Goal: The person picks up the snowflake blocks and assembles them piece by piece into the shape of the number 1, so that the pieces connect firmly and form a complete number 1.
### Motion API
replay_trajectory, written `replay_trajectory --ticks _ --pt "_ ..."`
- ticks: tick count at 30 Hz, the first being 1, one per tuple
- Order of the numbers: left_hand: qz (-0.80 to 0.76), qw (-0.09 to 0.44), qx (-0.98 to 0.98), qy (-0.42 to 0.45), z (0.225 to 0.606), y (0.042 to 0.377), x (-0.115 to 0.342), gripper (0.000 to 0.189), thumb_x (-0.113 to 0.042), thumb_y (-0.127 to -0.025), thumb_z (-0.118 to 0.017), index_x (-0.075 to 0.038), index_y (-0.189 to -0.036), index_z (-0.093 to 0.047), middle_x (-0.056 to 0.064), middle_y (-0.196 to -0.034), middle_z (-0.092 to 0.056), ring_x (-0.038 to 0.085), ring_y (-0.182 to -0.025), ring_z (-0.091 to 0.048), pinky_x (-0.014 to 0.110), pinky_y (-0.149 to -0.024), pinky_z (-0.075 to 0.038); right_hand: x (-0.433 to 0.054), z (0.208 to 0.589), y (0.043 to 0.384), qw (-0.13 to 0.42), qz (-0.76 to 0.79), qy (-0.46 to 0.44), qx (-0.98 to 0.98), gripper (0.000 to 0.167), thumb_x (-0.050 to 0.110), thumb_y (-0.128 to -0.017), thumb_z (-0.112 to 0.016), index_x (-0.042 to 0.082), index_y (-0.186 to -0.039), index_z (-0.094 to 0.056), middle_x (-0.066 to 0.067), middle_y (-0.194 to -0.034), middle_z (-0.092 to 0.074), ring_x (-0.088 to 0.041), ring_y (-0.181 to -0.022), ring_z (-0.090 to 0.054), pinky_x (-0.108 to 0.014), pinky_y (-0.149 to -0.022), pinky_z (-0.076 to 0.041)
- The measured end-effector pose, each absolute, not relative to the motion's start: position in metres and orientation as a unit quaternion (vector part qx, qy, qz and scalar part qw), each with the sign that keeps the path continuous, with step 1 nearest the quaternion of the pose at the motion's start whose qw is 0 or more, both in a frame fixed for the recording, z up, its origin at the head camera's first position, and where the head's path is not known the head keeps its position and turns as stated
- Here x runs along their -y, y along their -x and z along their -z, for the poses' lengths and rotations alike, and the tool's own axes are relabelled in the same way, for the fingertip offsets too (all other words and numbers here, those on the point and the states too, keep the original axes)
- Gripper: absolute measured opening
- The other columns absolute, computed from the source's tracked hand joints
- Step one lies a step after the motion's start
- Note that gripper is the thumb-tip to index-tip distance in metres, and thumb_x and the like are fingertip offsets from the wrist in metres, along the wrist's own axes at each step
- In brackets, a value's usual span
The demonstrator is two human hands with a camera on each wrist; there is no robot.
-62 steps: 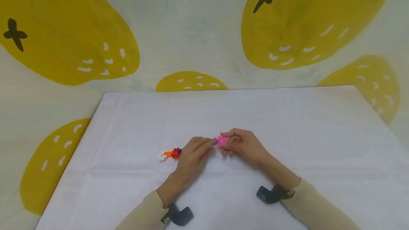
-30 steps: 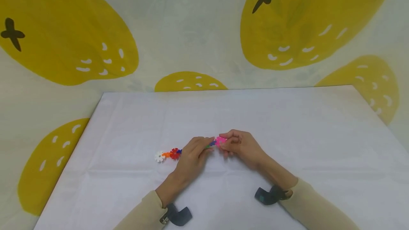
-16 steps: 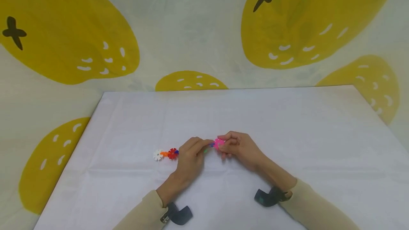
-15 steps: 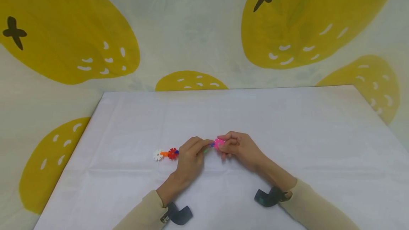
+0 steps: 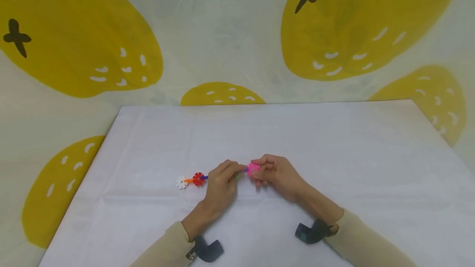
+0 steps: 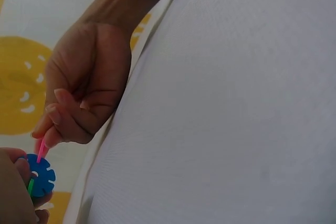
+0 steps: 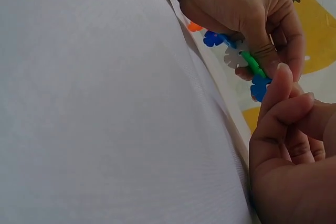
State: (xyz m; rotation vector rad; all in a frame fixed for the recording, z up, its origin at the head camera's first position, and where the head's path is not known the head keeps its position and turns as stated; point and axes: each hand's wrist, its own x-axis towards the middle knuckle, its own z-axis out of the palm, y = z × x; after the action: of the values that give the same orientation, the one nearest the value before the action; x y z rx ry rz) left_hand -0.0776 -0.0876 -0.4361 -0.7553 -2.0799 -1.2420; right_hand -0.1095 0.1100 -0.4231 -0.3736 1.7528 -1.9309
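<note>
A chain of notched plastic snowflake discs runs through both hands above the table. At its left end hang a white disc, an orange disc and a red disc. My left hand covers the middle of the chain and pinches a blue disc near the right end. A green disc joins that blue one to a pale disc. My right hand pinches a pink disc between thumb and fingers; its edge meets the blue disc, seen edge-on in the left wrist view.
A white cloth covers the table. Behind it hangs a pale sheet printed with big yellow fruit shapes. Dark wrist devices are strapped over the beige sleeves.
The pink disc and right hand have shifted slightly left and down. The chain's white end has slid a little left, and the left fingers have shifted on the chain.
</note>
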Motion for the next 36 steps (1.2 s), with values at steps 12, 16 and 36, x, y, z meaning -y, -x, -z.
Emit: replay_trajectory --ticks 12,16,36 --pt "0.454 0.306 0.778 0.308 0.439 0.077 0.089 0.03 0.023 -0.076 -0.06 -0.001 -0.093 -0.071 0.006 -0.081 -0.06 0.015 -0.07 -0.058 0.02 -0.068 -0.051 -0.109 0.421 0.106 0.24 0.697 0.154 -0.658 0.031 0.001 -0.086 -0.068 -0.006 -0.114 -0.057 -0.018 -0.08 -0.067 -0.024 -0.065 -0.062 -0.025 -0.062 -0.05" --pt "0.425 0.304 0.791 0.317 0.439 0.078 0.09 0.029 0.019 -0.077 -0.063 0.0 -0.098 -0.07 0.006 -0.088 -0.062 0.017 -0.08 -0.06 0.022 -0.075 -0.052 -0.11 0.42 0.107 0.218 0.677 0.151 -0.686 0.031 0.002 -0.088 -0.064 -0.002 -0.118 -0.058 -0.02 -0.083 -0.068 -0.028 -0.068 -0.063 -0.027 -0.063 -0.051" --pt "0.263 0.233 0.921 0.17 0.368 0.08 0.123 0.015 -0.007 -0.086 -0.071 -0.004 -0.101 -0.07 0.009 -0.099 -0.063 0.029 -0.091 -0.057 0.041 -0.078 -0.044 -0.13 0.405 0.127 0.172 0.647 0.064 -0.74 0.034 0.011 -0.09 -0.066 0.013 -0.124 -0.062 -0.017 -0.089 -0.067 -0.029 -0.074 -0.063 -0.03 -0.068 -0.054"
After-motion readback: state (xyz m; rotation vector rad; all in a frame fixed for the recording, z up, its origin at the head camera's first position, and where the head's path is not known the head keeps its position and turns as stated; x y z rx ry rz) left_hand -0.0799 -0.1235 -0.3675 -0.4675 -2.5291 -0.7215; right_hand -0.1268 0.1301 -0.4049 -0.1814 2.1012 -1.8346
